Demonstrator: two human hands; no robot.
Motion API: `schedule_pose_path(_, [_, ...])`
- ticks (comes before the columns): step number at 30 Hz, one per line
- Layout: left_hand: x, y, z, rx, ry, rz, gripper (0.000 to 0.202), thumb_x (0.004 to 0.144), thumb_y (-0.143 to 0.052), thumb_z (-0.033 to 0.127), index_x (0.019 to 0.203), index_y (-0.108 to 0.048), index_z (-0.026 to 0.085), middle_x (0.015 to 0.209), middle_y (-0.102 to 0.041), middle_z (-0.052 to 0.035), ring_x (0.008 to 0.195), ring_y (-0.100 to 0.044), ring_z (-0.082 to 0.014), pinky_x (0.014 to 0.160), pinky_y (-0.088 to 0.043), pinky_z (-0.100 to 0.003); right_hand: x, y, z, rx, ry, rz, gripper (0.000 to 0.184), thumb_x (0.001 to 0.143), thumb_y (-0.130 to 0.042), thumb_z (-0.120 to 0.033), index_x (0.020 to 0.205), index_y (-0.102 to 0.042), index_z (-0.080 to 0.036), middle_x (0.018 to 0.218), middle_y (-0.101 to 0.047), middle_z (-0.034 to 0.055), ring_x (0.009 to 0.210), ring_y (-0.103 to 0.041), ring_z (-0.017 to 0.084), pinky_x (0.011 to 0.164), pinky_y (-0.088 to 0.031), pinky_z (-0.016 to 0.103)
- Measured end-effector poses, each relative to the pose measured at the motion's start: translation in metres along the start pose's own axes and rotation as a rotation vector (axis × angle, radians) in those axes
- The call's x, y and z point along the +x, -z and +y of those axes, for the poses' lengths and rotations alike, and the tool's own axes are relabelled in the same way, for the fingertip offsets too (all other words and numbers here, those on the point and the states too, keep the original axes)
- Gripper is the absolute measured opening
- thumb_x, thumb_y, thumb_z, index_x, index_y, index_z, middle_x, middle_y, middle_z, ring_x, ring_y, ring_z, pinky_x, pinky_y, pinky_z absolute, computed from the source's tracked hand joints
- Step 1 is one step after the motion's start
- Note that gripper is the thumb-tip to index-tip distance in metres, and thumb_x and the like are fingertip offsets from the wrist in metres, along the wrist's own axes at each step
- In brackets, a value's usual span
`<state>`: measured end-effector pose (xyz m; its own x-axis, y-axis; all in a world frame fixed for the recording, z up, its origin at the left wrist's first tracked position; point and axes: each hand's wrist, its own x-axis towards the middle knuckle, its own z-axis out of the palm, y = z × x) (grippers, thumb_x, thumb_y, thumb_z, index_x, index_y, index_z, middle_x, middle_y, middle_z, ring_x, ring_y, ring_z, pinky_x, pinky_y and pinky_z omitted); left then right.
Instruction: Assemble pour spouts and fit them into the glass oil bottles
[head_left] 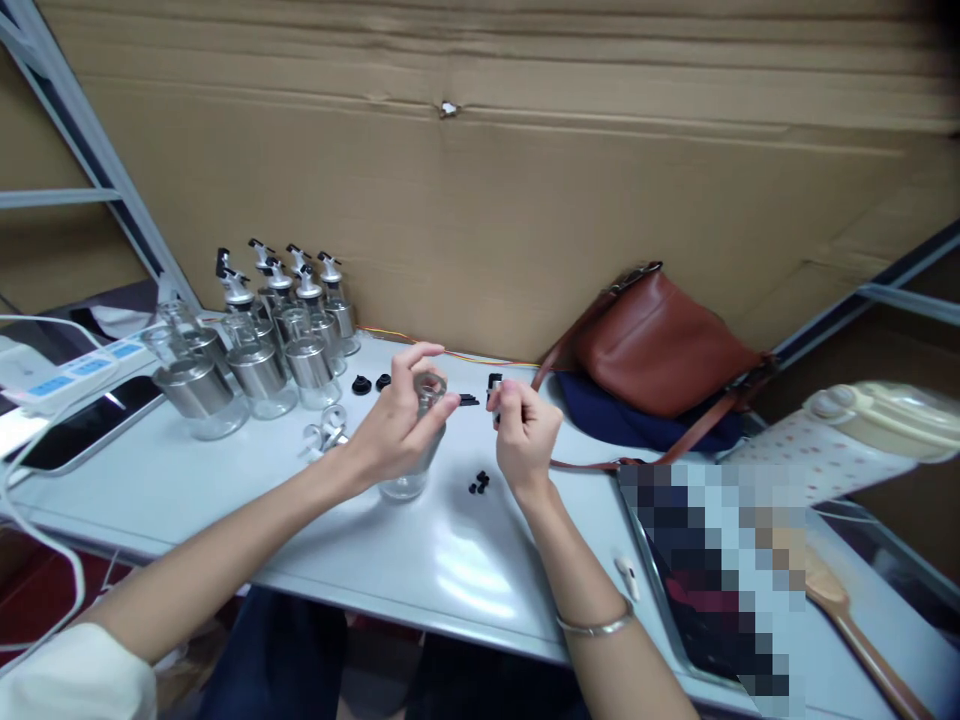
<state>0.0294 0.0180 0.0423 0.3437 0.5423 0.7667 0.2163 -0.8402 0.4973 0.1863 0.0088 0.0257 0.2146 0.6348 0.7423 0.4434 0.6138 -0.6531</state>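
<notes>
My left hand (397, 420) curls around the upper part of a glass bottle (405, 487), which stands on the table with a metal band around its body. Its open mouth shows between my thumb and forefinger. To its right, my right hand (527, 430) is closed on a small black-and-silver spout piece (495, 384), mostly hidden by the fingers. Several tiny black parts (480, 482) lie between my hands. Behind the bottle are thin black tubes (469, 399) and black stoppers (361, 385). Silver pieces (326, 430) lie beside my left wrist.
Several bottles with pour spouts (307, 285) stand at the back left, with uncapped bottles (196, 390) before them. A power strip (90, 370) and phone (90, 425) lie left. A brown bag (660, 345), a tablet (690, 580) and a wooden spoon (847, 620) occupy the right.
</notes>
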Motion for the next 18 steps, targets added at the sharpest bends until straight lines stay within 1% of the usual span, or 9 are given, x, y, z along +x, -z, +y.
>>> schedule_pose_path(2, [-0.001, -0.008, -0.006, -0.032, -0.021, 0.019, 0.038, 0.091, -0.047, 0.020, 0.121, -0.025, 0.025, 0.083, -0.047, 0.0027, 0.069, -0.053, -0.0110, 0.064, -0.045, -0.028, -0.001, 0.000, 0.003, 0.002, -0.018, -0.055, 0.035, 0.094, -0.039, -0.037, 0.066, -0.052, -0.020, 0.054, -0.050, -0.0033, 0.047, -0.047, 0.010, 0.050, -0.036, 0.023])
schedule_pose_path(4, [-0.001, -0.012, -0.011, -0.053, -0.031, 0.027, 0.038, 0.091, -0.048, 0.020, 0.121, -0.024, 0.026, 0.084, -0.046, 0.0027, 0.068, -0.052, -0.0108, 0.064, -0.044, -0.028, -0.002, -0.001, 0.007, 0.016, -0.002, -0.086, 0.027, 0.093, -0.038, -0.034, 0.078, -0.055, -0.020, 0.065, -0.055, -0.0015, 0.054, -0.051, 0.012, 0.054, -0.041, 0.024])
schedule_pose_path(6, [-0.002, -0.013, -0.014, -0.078, -0.022, 0.038, 0.038, 0.091, -0.049, 0.020, 0.120, -0.024, 0.026, 0.085, -0.046, 0.0026, 0.068, -0.052, -0.0103, 0.065, -0.045, -0.028, -0.003, -0.003, 0.009, 0.041, 0.044, -0.076, 0.021, 0.091, -0.039, -0.032, 0.093, -0.056, -0.020, 0.080, -0.060, 0.0022, 0.066, -0.057, 0.015, 0.061, -0.046, 0.028])
schedule_pose_path(7, [-0.002, -0.014, -0.015, -0.100, -0.018, 0.047, 0.039, 0.091, -0.050, 0.020, 0.120, -0.024, 0.026, 0.086, -0.047, 0.0024, 0.068, -0.052, -0.0103, 0.066, -0.045, -0.028, -0.004, -0.004, 0.010, 0.050, 0.063, -0.061, 0.021, 0.090, -0.040, -0.031, 0.101, -0.055, -0.020, 0.088, -0.061, 0.0044, 0.073, -0.059, 0.016, 0.067, -0.048, 0.031])
schedule_pose_path(10, [-0.007, -0.016, -0.020, -0.174, -0.003, 0.087, 0.050, 0.087, -0.056, 0.020, 0.124, -0.022, 0.027, 0.087, -0.050, 0.0013, 0.075, -0.055, -0.0126, 0.069, -0.046, -0.029, -0.008, -0.009, 0.009, 0.072, 0.078, -0.021, 0.027, 0.090, -0.046, -0.025, 0.117, -0.048, -0.022, 0.107, -0.062, 0.0089, 0.087, -0.063, 0.018, 0.078, -0.051, 0.036])
schedule_pose_path(12, [-0.011, -0.017, -0.022, -0.204, 0.022, 0.091, 0.060, 0.084, -0.060, 0.019, 0.129, -0.021, 0.026, 0.090, -0.054, -0.0004, 0.079, -0.058, -0.0144, 0.073, -0.047, -0.031, -0.010, -0.013, 0.007, 0.093, 0.101, -0.008, 0.031, 0.091, -0.049, -0.022, 0.121, -0.043, -0.024, 0.115, -0.060, 0.0105, 0.092, -0.065, 0.018, 0.081, -0.052, 0.037])
schedule_pose_path(14, [-0.016, -0.019, -0.024, -0.227, 0.077, 0.057, 0.066, 0.082, -0.061, 0.019, 0.133, -0.020, 0.025, 0.096, -0.058, -0.0035, 0.080, -0.059, -0.0151, 0.075, -0.048, -0.032, -0.012, -0.015, 0.004, 0.114, 0.151, -0.004, 0.032, 0.090, -0.052, -0.020, 0.121, -0.042, -0.026, 0.123, -0.058, 0.0114, 0.101, -0.064, 0.020, 0.085, -0.053, 0.039])
schedule_pose_path(16, [-0.020, -0.020, -0.024, -0.270, 0.121, -0.003, 0.074, 0.080, -0.064, 0.021, 0.138, -0.018, 0.025, 0.103, -0.061, -0.0071, 0.079, -0.061, -0.0158, 0.075, -0.048, -0.032, -0.013, -0.015, 0.000, 0.141, 0.192, -0.019, 0.036, 0.090, -0.052, -0.020, 0.124, -0.042, -0.026, 0.131, -0.054, 0.0132, 0.110, -0.061, 0.023, 0.089, -0.051, 0.042])
schedule_pose_path(18, [-0.023, -0.021, -0.024, -0.327, 0.125, -0.044, 0.084, 0.078, -0.069, 0.026, 0.141, -0.014, 0.027, 0.106, -0.063, -0.0088, 0.082, -0.063, -0.0175, 0.077, -0.049, -0.034, -0.013, -0.015, -0.004, 0.171, 0.218, -0.050, 0.045, 0.088, -0.055, -0.023, 0.130, -0.038, -0.027, 0.139, -0.046, 0.0155, 0.116, -0.058, 0.026, 0.088, -0.052, 0.045])
